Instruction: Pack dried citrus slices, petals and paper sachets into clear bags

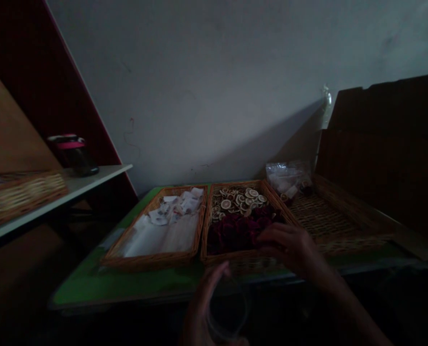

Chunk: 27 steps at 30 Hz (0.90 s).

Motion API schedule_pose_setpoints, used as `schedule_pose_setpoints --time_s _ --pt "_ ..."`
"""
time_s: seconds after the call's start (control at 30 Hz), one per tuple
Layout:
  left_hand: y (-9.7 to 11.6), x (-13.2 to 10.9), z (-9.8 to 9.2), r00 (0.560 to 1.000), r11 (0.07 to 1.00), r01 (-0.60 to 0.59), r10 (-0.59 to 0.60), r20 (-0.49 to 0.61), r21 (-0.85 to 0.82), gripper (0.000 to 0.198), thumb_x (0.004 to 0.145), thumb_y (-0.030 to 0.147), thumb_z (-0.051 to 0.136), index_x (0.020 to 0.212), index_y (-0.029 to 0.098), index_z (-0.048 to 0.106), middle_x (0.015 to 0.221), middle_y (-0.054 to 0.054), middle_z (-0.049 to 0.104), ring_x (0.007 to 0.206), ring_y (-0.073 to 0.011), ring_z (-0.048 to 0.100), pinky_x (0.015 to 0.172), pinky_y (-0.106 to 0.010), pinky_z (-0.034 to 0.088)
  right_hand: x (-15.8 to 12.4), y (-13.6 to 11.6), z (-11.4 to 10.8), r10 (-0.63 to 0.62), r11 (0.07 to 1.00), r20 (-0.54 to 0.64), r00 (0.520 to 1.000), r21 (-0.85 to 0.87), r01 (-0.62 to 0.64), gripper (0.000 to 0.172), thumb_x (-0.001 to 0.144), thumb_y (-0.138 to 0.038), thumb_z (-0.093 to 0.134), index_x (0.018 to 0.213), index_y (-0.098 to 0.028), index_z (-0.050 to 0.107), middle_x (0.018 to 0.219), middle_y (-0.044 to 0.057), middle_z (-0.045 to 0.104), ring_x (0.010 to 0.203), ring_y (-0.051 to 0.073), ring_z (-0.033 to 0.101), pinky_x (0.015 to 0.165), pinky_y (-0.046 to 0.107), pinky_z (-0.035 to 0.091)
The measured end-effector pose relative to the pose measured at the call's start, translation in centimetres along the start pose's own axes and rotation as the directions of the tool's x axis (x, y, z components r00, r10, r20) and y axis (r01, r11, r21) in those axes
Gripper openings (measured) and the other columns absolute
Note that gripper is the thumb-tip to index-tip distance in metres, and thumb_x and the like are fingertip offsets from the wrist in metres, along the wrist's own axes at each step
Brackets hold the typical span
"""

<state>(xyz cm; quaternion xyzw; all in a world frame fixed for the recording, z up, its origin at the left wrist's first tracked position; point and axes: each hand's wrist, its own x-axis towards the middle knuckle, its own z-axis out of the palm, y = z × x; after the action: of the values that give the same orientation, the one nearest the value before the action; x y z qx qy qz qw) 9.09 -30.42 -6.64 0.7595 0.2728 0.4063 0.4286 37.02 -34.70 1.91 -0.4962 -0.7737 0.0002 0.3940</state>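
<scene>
My left hand (202, 307) is wrapped round a clear, see-through container with a round rim (245, 307), below the table's front edge; its lower part is lost in the dark. My right hand (289, 247) reaches over the front right corner of the middle wicker basket (206, 226). Its fingers are curled together at the dark red dried petals (235, 230), and whatever they pinch is hidden. Behind the petals, in the same basket, lie dried fruit slices (237, 198) with pale rims.
On the green table (102, 288), a left wicker basket (149, 261) holds white packets (174, 211). A right wicker basket (325, 211) has clear plastic bags (288, 178) at its back. A large cardboard box (383, 168) stands right. A dark jar (79, 158) sits on the left shelf (91, 180).
</scene>
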Motion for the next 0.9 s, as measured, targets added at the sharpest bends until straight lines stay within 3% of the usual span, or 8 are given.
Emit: schedule_pose_setpoints --time_s 0.17,0.27,0.4,0.6,0.73,0.83,0.9 --pt "-1.6 0.4 0.7 0.997 0.986 0.023 -0.010 0.080 -0.163 0.088 0.065 0.062 0.082 0.143 0.030 0.055 0.132 -0.009 0.068 0.124 -0.0369 0.063 0.115 -0.052 0.044 1.5 6.1 -0.5 0.004 0.976 0.282 0.959 -0.211 0.058 0.023 0.095 -0.015 0.061 0.107 -0.027 0.077 0.109 0.006 0.072 0.100 0.022 0.062 0.089 0.035 0.050" --pt "-2.5 0.6 1.4 0.995 0.972 0.052 -0.030 0.095 -0.231 0.089 0.068 0.075 0.074 0.142 0.029 0.056 0.127 -0.011 0.069 0.121 -0.0360 0.065 0.113 -0.052 0.046 1.7 7.1 0.2 0.049 0.977 0.365 0.930 -0.213 0.032 0.034 0.093 -0.013 0.063 0.116 -0.034 0.075 0.116 0.006 0.066 0.105 0.023 0.059 0.092 0.037 0.048" --pt "-3.2 0.7 2.1 0.988 0.968 0.083 -0.048 0.148 -0.236 0.092 0.065 0.073 0.077 0.142 0.029 0.057 0.126 -0.011 0.070 0.120 -0.0351 0.064 0.112 -0.051 0.047 2.2 7.3 1.0 0.040 0.993 0.408 0.912 -0.115 0.008 0.038 0.091 -0.010 0.065 0.118 -0.034 0.075 0.114 0.006 0.063 0.105 0.021 0.058 0.092 0.034 0.048" --pt "-4.5 0.6 2.4 0.982 0.964 0.073 -0.024 0.190 -0.257 0.088 0.065 0.074 0.077 0.141 0.034 0.059 0.125 -0.008 0.071 0.118 -0.0311 0.065 0.112 -0.045 0.045 2.2 8.3 1.6 0.042 0.999 0.278 0.960 0.005 -0.046 0.021 0.095 -0.017 0.064 0.110 -0.025 0.078 0.110 0.006 0.069 0.104 0.020 0.063 0.092 0.032 0.048" --pt "-3.9 0.4 2.2 0.979 0.971 0.070 -0.023 0.202 -0.229 0.083 0.069 0.060 0.082 0.143 0.033 0.056 0.127 -0.009 0.070 0.120 -0.0313 0.064 0.113 -0.045 0.044 2.0 9.0 2.0 0.124 0.985 0.124 0.985 0.104 -0.137 0.018 0.095 -0.020 0.062 0.106 -0.020 0.076 0.104 0.007 0.073 0.097 0.021 0.067 0.089 0.034 0.050" --pt "-3.0 0.4 1.9 0.981 0.974 0.049 -0.005 0.193 -0.222 0.084 0.069 0.060 0.081 0.144 0.032 0.054 0.127 -0.009 0.069 0.120 -0.0317 0.064 0.112 -0.045 0.045 1.8 9.1 2.2 0.221 0.949 0.035 0.975 0.221 -0.223 0.016 0.093 -0.025 0.062 0.097 -0.017 0.076 0.099 0.008 0.073 0.093 0.022 0.067 0.084 0.034 0.051" --pt "-2.5 0.4 1.7 0.984 0.974 0.033 0.007 0.179 -0.225 0.085 0.069 0.063 0.080 0.144 0.032 0.053 0.125 -0.008 0.069 0.118 -0.0313 0.065 0.111 -0.044 0.046 1.8 8.9 2.2 0.327 0.885 0.041 0.944 0.337 -0.321 0.021 0.093 -0.032 0.061 0.095 -0.016 0.074 0.092 0.007 0.073 0.081 0.020 0.066 0.071 0.030 0.052"
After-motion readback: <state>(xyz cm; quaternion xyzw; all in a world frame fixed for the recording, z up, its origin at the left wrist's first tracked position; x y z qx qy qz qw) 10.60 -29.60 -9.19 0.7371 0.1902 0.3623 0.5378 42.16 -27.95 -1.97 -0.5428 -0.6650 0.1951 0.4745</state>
